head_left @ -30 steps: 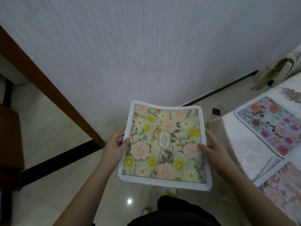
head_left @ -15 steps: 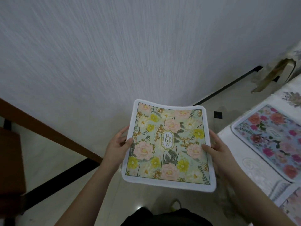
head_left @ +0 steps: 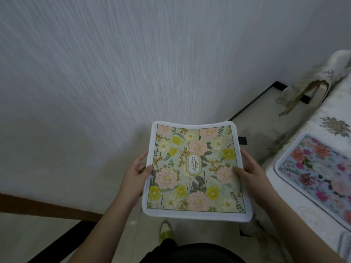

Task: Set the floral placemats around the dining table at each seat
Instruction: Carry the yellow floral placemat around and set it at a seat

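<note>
I hold a green floral placemat [head_left: 195,171] with a white border and a "GARDEN" label level in front of me, above the floor. My left hand [head_left: 135,174] grips its left edge, thumb on top. Its right edge is gripped by my right hand [head_left: 250,172] in the same way. At the right edge of the view stands the dining table [head_left: 281,188] under a white embroidered cloth. A pink and blue floral placemat [head_left: 321,177] lies flat on it.
A white textured wall [head_left: 133,63] fills the view ahead, with a dark baseboard [head_left: 252,103] along the pale tiled floor. A chair draped in floral fabric [head_left: 311,86] stands at the table's far end. A brown wooden strip [head_left: 47,207] crosses the lower left.
The view has swung to the right and the wooden strip has slid down to the lower left. The second placemat at the near table edge has left the frame. Both hands keep their grip.
</note>
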Demonstrator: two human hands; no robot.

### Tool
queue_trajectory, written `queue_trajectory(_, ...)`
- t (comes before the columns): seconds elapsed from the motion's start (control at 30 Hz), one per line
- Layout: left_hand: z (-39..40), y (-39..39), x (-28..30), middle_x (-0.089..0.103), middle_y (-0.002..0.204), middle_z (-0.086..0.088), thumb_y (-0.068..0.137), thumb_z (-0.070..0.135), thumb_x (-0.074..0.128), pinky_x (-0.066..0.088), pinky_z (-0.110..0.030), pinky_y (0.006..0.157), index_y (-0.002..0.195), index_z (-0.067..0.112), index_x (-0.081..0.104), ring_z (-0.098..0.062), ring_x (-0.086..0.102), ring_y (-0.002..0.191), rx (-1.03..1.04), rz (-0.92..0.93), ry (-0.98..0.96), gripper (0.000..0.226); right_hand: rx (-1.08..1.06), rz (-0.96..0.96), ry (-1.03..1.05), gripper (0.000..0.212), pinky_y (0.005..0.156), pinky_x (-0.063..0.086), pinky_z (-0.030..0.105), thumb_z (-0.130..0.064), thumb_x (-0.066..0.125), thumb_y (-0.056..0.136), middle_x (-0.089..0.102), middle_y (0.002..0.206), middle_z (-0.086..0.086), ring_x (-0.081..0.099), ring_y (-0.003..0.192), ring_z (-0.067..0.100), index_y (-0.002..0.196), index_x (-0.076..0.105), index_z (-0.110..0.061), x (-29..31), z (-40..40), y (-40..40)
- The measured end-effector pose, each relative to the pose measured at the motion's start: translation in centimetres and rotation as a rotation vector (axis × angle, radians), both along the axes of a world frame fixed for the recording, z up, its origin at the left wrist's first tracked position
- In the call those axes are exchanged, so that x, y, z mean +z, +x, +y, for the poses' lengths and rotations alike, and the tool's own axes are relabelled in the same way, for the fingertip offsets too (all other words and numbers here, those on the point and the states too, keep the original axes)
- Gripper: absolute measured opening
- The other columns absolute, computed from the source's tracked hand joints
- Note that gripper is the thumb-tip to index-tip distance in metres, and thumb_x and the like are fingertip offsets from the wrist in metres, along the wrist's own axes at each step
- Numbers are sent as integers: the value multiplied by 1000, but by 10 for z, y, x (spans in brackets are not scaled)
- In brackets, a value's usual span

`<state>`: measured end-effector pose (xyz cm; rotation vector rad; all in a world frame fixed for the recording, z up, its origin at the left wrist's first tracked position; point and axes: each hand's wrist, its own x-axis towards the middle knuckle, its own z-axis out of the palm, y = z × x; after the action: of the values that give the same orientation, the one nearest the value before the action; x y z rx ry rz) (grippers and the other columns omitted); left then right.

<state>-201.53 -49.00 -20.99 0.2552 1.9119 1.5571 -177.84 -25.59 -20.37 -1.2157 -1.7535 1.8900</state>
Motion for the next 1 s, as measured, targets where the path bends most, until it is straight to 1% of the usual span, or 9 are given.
queue_trajectory(0.13,22,-40,5,76,101,-4,97,6,58,61,-47,73,135,34,53,-24,75,88,-84,-16,34,47,-94,12,3,57,75,60,50,-9,53,97,74,107,-2,73,92,24,138,43,-47,8,5,-27)
queue_trajectory(0.3,53,-81,7,76,101,-4,97,10,59,61,-47,74,130,41,54,-23,75,86,-220,9,11,46,-166,9,60,56,79,58,52,-9,54,97,72,113,-1,72,97,25,138,44,-47,8,9,-37)
queue_trajectory(0.37,69,-89,7,77,100,-3,96,10,60,60,-49,77,132,39,54,-23,75,86,-270,22,7,46,-215,4,61,57,80,58,53,-10,54,97,72,113,-1,72,96,25,137,45,-49,7,13,-35)
queue_trajectory(0.43,88,-94,8,77,100,-4,96,11,61,60,-48,77,134,37,54,-23,75,87,-319,27,14,47,-261,-11,65,57,82,57,54,-11,56,96,72,113,0,72,97,26,129,48,-56,7,19,-31)
queue_trajectory(0.5,108,-95,9,77,98,-4,96,10,60,61,-44,72,131,39,55,-23,75,85,-363,22,28,45,-299,-26,84,59,83,57,53,-11,56,96,73,112,-1,72,96,25,118,50,-65,9,26,-25)
queue_trajectory(0.57,129,-94,9,77,97,-4,97,8,59,61,-39,66,126,42,55,-23,75,83,-401,14,41,45,-337,-11,81,57,77,59,48,-10,55,97,73,108,-3,72,93,22,114,52,-65,11,33,-20)
queue_trajectory(0.67,164,-95,6,77,97,-3,97,7,58,61,-42,67,128,41,55,-24,75,84,-448,10,28,46,-411,7,38,52,67,60,39,-12,55,97,74,104,-3,73,87,20,119,48,-58,8,50,-15)
queue_trajectory(0.83,222,-97,-4,77,100,-5,97,9,59,59,-55,76,131,39,54,-28,75,87,-513,10,-14,46,-502,12,-25,55,70,60,45,-9,55,96,75,103,2,73,88,25,135,45,-45,-2,94,-10)
queue_trajectory(1.0,286,-101,7,77,98,-6,97,8,58,60,-53,76,133,36,53,-28,75,86,-551,23,4,46,-533,29,-42,56,75,59,50,-6,54,96,74,103,4,73,88,26,139,42,-41,-2,145,-12)
